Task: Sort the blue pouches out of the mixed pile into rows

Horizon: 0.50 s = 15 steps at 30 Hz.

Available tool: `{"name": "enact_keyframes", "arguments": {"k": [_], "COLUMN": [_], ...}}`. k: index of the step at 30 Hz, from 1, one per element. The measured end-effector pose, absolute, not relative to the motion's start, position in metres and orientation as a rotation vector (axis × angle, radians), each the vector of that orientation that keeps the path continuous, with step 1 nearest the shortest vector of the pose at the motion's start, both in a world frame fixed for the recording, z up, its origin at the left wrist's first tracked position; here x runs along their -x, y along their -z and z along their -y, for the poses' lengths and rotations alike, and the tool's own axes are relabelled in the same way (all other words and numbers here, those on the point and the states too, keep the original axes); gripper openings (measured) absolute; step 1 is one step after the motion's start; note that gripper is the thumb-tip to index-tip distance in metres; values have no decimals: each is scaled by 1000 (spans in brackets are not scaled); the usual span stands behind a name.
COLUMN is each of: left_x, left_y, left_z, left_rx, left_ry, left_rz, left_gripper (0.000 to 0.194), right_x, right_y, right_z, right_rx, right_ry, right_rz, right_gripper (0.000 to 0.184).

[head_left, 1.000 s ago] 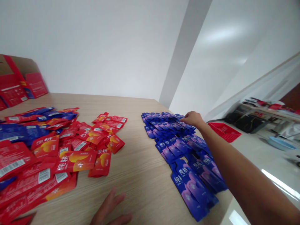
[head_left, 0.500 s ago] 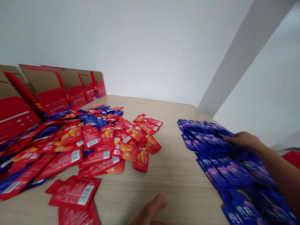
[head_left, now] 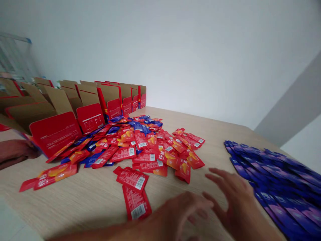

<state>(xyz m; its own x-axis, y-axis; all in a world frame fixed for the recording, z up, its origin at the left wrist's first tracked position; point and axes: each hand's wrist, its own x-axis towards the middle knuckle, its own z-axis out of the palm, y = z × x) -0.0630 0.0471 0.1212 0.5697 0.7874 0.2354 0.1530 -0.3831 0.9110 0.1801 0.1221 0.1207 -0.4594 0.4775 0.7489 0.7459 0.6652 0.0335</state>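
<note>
My left hand (head_left: 184,211) hovers over the near part of the table, its fingers loosely bent and apart with nothing visible in them. Facing it is my right hand (head_left: 233,197), fingers spread and empty, between the two groups of pouches. Loose red pouches with orange fruit pictures (head_left: 169,157) lie in a heap ahead and to the left, mixed with blue ones (head_left: 139,126). Two red pouches (head_left: 136,202) overlap just beyond my left forearm. To my right, dark blue pouches with purple pictures (head_left: 276,201) lie in overlapping rows.
Open red cardboard boxes (head_left: 90,117) stand in rows behind the heap at left. Another person's hand (head_left: 17,150) is by the nearest box (head_left: 56,130). A single red pouch (head_left: 50,175) lies near the table's left edge. A white wall (head_left: 200,60) stands behind the table.
My right hand has left the blue pouches and come toward the middle. My left hand has come further into view. The view has turned left, showing more boxes and another person's hand.
</note>
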Motion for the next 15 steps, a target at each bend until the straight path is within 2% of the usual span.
{"name": "enact_keyframes", "arguments": {"k": [4,9,15], "left_x": [136,253,358], "left_y": [-191,-229,-249], "left_z": [-82,-186,-250], "left_rx": [-2137,-1902,-1657], "left_ry": [-1227,-1370,-1214], "left_rz": [-1266,-1889,-2377], "left_gripper": [42,25,36], "right_x": [-134,-138,-140], "right_y": [-90,-63,-44], "right_z": [-78,-78,-76], "right_rx": [704,694,787], "right_ry": [446,387,236], "right_rz": [2295,2315,2256], "right_gripper": [43,52,70]}}
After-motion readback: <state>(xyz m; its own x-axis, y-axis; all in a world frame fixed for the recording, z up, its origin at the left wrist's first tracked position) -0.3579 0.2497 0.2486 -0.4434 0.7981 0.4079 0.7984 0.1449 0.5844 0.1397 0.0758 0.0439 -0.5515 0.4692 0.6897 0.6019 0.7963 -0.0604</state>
